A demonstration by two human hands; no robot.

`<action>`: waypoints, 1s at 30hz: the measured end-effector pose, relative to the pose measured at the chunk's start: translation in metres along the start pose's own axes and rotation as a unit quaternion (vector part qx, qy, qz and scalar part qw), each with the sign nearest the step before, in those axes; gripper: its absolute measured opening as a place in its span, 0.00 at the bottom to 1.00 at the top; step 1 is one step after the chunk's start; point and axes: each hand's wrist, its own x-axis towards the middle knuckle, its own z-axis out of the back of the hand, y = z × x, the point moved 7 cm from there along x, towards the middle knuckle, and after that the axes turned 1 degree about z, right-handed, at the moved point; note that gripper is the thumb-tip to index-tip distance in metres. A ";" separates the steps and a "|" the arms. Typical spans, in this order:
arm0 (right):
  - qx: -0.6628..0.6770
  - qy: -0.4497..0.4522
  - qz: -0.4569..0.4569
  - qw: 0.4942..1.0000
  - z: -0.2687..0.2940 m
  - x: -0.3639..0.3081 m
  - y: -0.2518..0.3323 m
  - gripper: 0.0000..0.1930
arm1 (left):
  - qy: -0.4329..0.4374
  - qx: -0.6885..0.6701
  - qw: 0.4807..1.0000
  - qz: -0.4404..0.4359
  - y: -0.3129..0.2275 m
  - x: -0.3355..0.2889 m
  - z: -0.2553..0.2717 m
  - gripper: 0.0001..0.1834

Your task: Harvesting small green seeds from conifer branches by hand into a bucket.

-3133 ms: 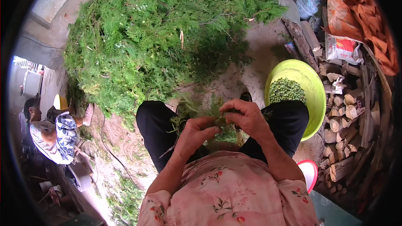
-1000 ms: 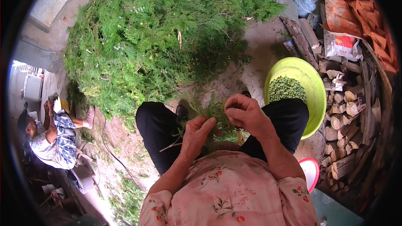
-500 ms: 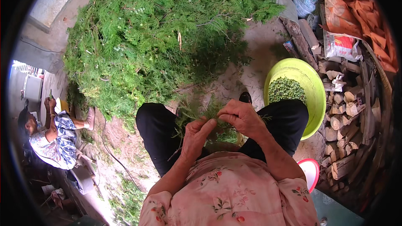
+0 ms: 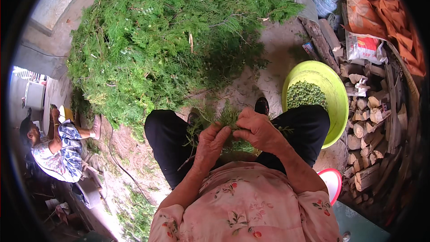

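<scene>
Above the dark trousers (image 4: 165, 139), I see the left hand (image 4: 211, 144) pinching a green sprig (image 4: 194, 132), right hand (image 4: 260, 130) curled beside it; can't tell what that one grips. I'd say a hard tug against a loose left pinch could drop the sprig. Right knee (image 4: 309, 121) blocks part of the yellow-green basin (image 4: 339, 96) holding green berries (image 4: 307, 95); foliage heap (image 4: 165, 45) lies ahead.

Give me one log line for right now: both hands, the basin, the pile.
left hand: gripping sprig | right hand: at sprig, grip unclear | basin: holds green bits | pile: ahead, on floor
</scene>
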 end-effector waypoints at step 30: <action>-0.009 -0.466 -0.182 0.866 0.163 -0.094 0.004 0.06 | 0.024 -0.085 0.996 0.023 -0.009 -0.002 -0.011 0.12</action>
